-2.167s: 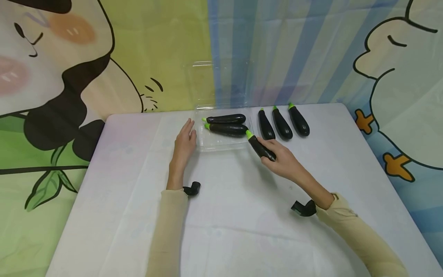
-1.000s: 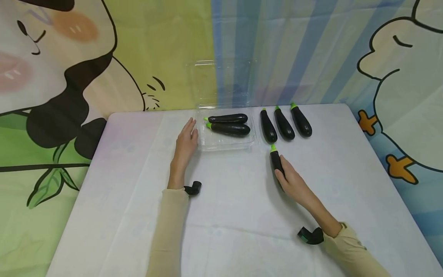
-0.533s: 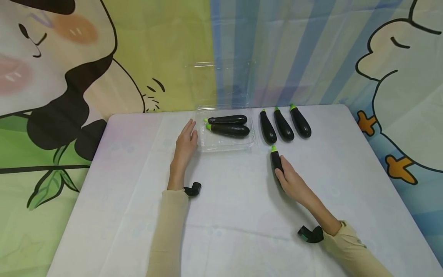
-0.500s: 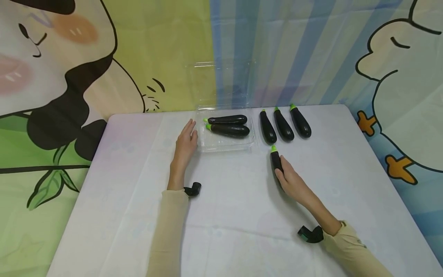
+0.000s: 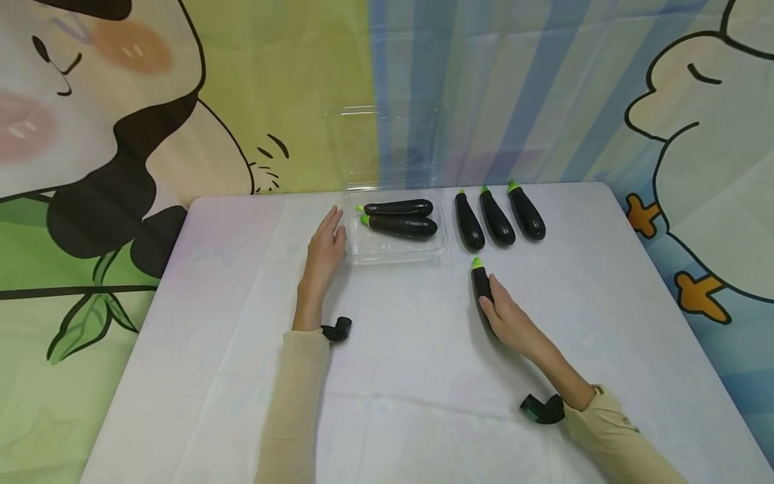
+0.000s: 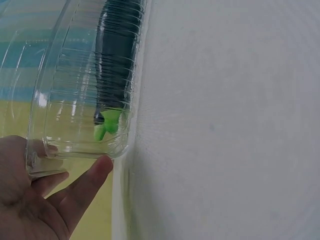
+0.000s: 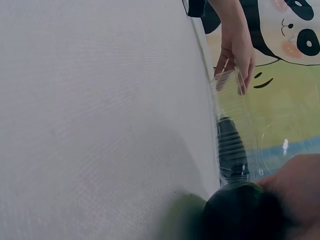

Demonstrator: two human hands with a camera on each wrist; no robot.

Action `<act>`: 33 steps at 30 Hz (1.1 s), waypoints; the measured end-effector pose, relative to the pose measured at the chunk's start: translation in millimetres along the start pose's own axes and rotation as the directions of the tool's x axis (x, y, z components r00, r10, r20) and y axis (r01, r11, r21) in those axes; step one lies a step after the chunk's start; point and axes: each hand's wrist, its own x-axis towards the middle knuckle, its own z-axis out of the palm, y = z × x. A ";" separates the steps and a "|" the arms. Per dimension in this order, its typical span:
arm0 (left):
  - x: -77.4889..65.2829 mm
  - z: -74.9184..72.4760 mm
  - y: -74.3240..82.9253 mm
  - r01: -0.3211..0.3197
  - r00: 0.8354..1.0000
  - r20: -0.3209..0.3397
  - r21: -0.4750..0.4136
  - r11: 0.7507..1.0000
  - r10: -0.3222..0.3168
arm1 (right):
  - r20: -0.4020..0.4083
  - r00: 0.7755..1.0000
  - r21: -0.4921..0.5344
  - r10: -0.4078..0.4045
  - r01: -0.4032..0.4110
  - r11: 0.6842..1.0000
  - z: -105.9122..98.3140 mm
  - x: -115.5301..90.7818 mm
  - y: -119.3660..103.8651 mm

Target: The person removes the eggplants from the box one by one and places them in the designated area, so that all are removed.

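My right hand (image 5: 510, 319) grips a dark eggplant (image 5: 481, 288) with a bright green stem end, its thumb along the side and the stem pointing away from me. In the right wrist view the blunt end of the held eggplant (image 7: 235, 212) looms blurred. My left hand (image 5: 325, 255) touches the left side of a clear plastic clamshell container (image 5: 393, 257), its fingers nearly straight; the left wrist view has the thumb (image 6: 92, 180) at the container's corner. Inside the container, two eggplants lie side by side, a rear one (image 5: 399, 207) and a front one (image 5: 402, 227), stems to the left.
Three more eggplants stand in a slanted row right of the container: one (image 5: 469, 222), a middle one (image 5: 497, 216) and an outer one (image 5: 527, 212). The clear lid (image 5: 390, 144) is raised against the patterned backdrop (image 5: 302, 81). A white cloth covers the table (image 5: 411, 376).
Since the oldest frame, my right hand has drawn the eggplant from the container's front right corner towards me and rightward, turning its stem away. Over the last second it has barely moved. My left hand stays put.
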 end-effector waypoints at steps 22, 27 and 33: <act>0.5 -0.1 -0.9 0.004 1.000 0.009 -0.003 1.000 -0.004 | 0.008 1.000 0.000 0.012 -0.012 1.000 -0.4 0.0 -2.6; -0.9 -1.0 -0.8 0.012 1.000 0.002 -0.004 1.000 -0.012 | -0.001 1.000 -0.004 0.016 -0.016 1.000 -1.2 0.6 -2.5; 0.0 -0.8 -0.2 0.023 1.000 0.014 0.003 1.000 -0.023 | 0.009 0.999 -0.028 0.033 -0.033 0.999 -1.4 -0.3 -3.0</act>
